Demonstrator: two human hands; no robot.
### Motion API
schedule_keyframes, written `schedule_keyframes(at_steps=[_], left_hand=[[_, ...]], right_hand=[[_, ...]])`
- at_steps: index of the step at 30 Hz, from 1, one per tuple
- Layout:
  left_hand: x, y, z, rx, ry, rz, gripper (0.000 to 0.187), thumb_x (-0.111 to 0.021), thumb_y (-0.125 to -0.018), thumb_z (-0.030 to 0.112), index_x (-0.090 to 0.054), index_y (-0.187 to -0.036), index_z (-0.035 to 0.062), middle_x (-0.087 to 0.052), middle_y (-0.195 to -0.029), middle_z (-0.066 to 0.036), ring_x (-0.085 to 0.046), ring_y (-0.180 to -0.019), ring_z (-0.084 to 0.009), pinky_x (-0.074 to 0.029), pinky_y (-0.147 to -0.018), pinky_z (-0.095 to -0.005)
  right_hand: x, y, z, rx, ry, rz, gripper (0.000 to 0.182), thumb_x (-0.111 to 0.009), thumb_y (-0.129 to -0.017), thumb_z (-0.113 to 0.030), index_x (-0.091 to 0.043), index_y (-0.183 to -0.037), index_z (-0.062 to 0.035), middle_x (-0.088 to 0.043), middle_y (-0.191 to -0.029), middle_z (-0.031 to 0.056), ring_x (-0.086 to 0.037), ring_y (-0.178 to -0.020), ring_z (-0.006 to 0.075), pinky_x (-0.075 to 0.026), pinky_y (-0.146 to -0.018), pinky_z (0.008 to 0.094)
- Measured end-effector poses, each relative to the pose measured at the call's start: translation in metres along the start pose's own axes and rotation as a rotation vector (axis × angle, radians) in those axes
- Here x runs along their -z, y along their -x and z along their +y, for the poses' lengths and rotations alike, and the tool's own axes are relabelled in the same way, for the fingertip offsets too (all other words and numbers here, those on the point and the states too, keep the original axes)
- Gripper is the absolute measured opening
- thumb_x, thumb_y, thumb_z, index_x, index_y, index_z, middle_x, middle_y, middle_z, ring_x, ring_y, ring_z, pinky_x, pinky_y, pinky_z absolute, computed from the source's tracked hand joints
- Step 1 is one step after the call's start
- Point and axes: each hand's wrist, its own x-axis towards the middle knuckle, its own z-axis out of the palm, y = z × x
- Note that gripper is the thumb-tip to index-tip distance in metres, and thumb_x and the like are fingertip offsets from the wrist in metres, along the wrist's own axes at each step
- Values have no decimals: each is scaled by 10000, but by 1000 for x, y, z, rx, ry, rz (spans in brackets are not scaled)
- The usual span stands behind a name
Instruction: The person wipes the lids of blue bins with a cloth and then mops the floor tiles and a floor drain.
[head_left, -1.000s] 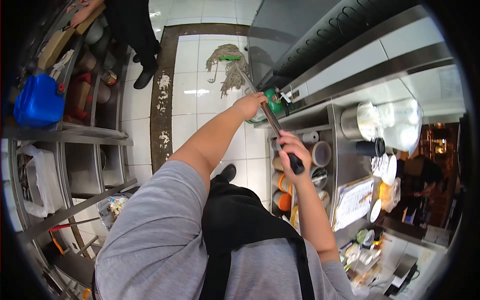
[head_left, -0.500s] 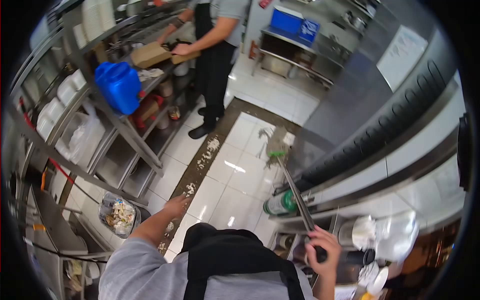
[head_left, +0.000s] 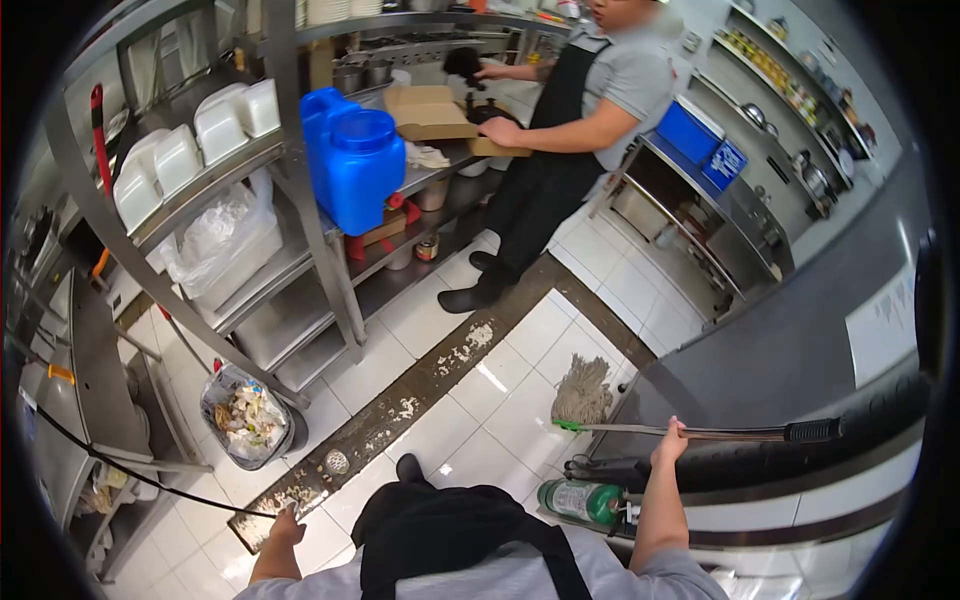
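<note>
Grey mop [head_left: 583, 392], in right hand [head_left: 669, 443] (mid-handle)

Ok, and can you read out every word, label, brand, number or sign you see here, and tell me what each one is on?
No text is clear enough to quote.
White sheet on the grey panel: too blurred.
Green cylinder, pale label: too small.
Blue item with white marks: unreadable.
Small can: too small.
Shelf jars: too small.

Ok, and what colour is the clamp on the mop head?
Bright green clamp, against the greyish mop strands; shows best in the head view.
</note>
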Motion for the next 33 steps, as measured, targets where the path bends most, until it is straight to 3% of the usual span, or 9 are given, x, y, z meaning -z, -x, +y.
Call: schedule_keyframes(at_steps=[7,17,20,21,22,23,27,30,33], left_hand=[[52,-60,34,-183,421,295,617,-656,-843,175,-382,-1393,120,-568,-1240,-230,-588,-1086,-370,-472,-915,-430],[-10,-20,13,82,389,235,603,-660,-853,186,-379,-1381,109,-571,-1229,-253,-530,-1163,-413,-435,-982,-445],[-23,-8,27,133,467,185,572,-654,-856,172,-397,-1365,129,-572,-1241,-243,-548,-1174,-370,-451,-969,-436],[-25,-6,32,119,504,204,568,-652,-860,164,-396,-1367,138,-579,-1241,-231,-577,-1133,-363,-469,-942,-425],[-24,-6,40,182,544,174,569,-653,-863,166,-396,-1371,157,-587,-1237,-220,-612,-1068,-353,-486,-910,-411],[-32,-10,39,151,533,202,571,-655,-865,179,-396,-1374,173,-591,-1235,-212,-634,-1008,-346,-499,-881,-400],[-12,-15,83,105,616,210,525,-634,-890,200,-419,-1368,168,-606,-1212,-200,-636,-1016,-339,-512,-881,-397],[23,-25,130,40,701,239,481,-624,-902,192,-451,-1346,122,-609,-1212,-188,-624,-1063,-318,-502,-917,-375],[64,-40,187,-281,731,411,430,-611,-913,169,-487,-1315,81,-623,-1202,-153,-623,-1077,-281,-495,-927,-365]], right_hand=[[-210,29,-207,517,148,-719,350,-610,-938,-187,-465,-638,-80,-514,-588,23,-514,-540,115,-439,-554,273],[-214,8,-493,527,-216,-1281,356,-397,-1018,-292,-403,-718,-102,-309,-572,-9,-304,-542,111,-271,-538,268],[-226,85,-535,543,-170,-370,324,-405,-996,-233,-415,-716,-71,-388,-717,42,-370,-704,163,-307,-637,332],[-218,80,-545,828,75,-472,356,-388,-999,-239,-370,-673,-100,-347,-659,24,-345,-663,165,-309,-640,345],[-233,136,-548,576,-297,-376,439,-510,-962,-433,-517,-681,-96,-443,-499,5,-417,-419,123,-367,-429,268],[-202,1,-591,161,-644,-1218,437,-499,-962,-455,-524,-679,-124,-334,-482,-16,-274,-416,117,-283,-423,258],[-219,-30,-595,331,-345,-1137,452,-536,-943,-442,-454,-620,-137,-329,-490,-24,-310,-447,116,-313,-452,272],[-256,-34,-579,16,-45,-230,439,-581,-917,-450,-431,-640,-144,-329,-502,-24,-310,-461,118,-330,-471,291],[-261,-167,-544,-78,-474,-1040,347,-425,-947,-163,-280,-634,-126,-234,-590,16,-267,-588,161,-267,-623,326]])
